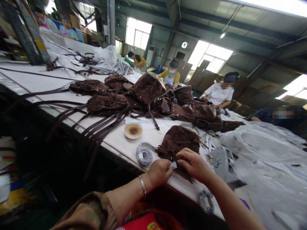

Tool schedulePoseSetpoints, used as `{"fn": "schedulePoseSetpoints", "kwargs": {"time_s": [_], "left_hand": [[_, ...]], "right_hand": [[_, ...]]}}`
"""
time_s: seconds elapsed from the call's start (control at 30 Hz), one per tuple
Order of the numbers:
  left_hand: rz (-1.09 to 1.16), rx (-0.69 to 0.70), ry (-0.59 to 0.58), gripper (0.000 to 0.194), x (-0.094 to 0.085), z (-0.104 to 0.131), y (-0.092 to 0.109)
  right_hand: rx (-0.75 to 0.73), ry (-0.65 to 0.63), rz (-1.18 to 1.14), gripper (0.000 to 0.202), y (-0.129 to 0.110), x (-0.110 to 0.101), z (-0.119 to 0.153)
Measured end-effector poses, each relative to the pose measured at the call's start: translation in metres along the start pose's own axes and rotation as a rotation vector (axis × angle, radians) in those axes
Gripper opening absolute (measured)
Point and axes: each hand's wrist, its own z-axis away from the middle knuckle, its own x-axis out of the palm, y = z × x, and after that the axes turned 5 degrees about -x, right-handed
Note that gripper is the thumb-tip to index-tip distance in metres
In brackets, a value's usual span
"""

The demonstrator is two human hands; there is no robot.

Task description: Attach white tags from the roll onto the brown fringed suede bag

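A dark brown fringed bag (179,140) lies on the table edge in front of me. My left hand (160,172), with a silver bangle at the wrist, is closed around a small whitish strip (172,165) just at the near side of the bag. Curled fingers of my right hand (195,164) meet at the bag's lower edge beside that strip; what they pinch is hidden. Left of the bag sits a coiled strap in clear wrap (144,155), its tail reaching toward the bag. Another wrapped coil (205,200) lies below my right forearm.
A shallow bowl (133,130) with brownish contents stands beyond the coil. More brown bags (107,103) are piled behind, their straps (96,131) hanging over the table edge. Plastic sheeting (263,159) and a white tape dispenser-like object (220,163) are on the right. Several people work farther back.
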Motion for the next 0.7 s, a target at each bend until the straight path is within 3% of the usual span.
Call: {"fn": "schedulePoseSetpoints", "kwargs": {"time_s": [0.13, 0.3, 0.37, 0.7], "left_hand": [[-0.015, -0.014, 0.001, 0.013, 0.000, 0.000, 0.001], [-0.056, -0.004, 0.016, 0.014, 0.000, 0.000, 0.002], [-0.076, 0.007, 0.016, 0.013, 0.001, 0.001, 0.002], [-0.203, 0.240, 0.064, 0.008, 0.005, 0.012, 0.000]], "right_hand": [[0.027, 0.009, 0.001, 0.012, -0.002, 0.011, 0.014], [-0.010, 0.033, 0.007, 0.009, -0.003, 0.020, 0.006], [-0.027, 0.021, 0.020, 0.016, -0.004, 0.020, 0.001], [0.010, -0.059, 0.114, 0.021, 0.006, 0.032, -0.010]]}}
